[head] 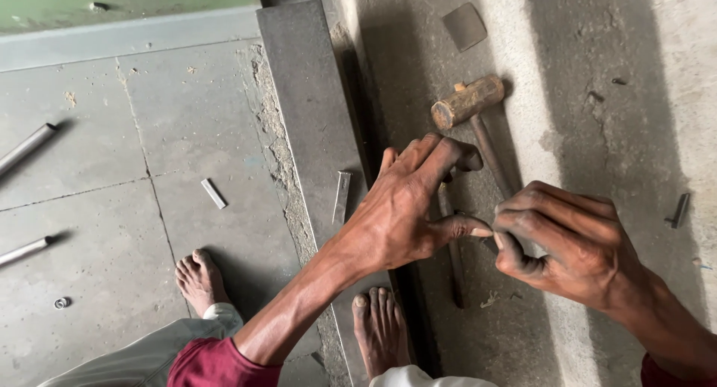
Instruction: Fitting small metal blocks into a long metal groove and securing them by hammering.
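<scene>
Head view, near to far, places given from the mallet (469,102). Two bare feet (381,323) are resting nearest the viewer, below the mallet. The left hand (407,208) is spreading its fingers over a dark rod (450,245) lying just left of the mallet's handle; the fingertips are touching, not clasping. The right hand (567,245), below and right of the mallet, is curling thumb and forefinger together; what they are pinching cannot be told. A steel bar (310,118) is lying left of the mallet, a small plate (464,26) beyond it. Risk, as a judgement: the loosely held rod could be rolling away, or toes catching a dropped piece.
</scene>
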